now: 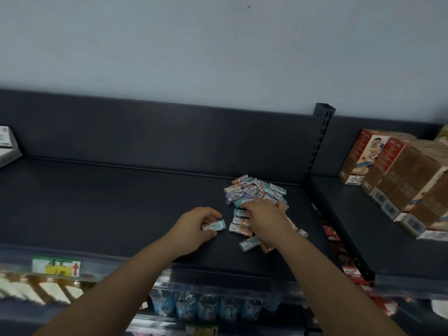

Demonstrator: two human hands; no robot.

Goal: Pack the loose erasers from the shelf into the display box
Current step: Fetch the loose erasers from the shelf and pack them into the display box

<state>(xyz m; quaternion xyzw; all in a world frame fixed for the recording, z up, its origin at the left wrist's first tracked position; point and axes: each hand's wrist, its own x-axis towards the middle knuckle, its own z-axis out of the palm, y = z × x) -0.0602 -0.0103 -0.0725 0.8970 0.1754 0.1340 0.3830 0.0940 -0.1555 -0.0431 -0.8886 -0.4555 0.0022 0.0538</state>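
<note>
The left hand pinches one teal eraser with curled fingers and thumb. Left of those fingers is lots of open dark shelf, out to its front edge. The right hand lies on the eraser pile. Its fingertips are hidden, so I cannot tell their grip.

Bare left hand, right hand, forearms apparently bare too.

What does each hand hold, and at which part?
The left hand pinches a teal rectangular eraser by its long sides. The right hand lies on the pastel eraser pile; its hold cannot be told.
</note>
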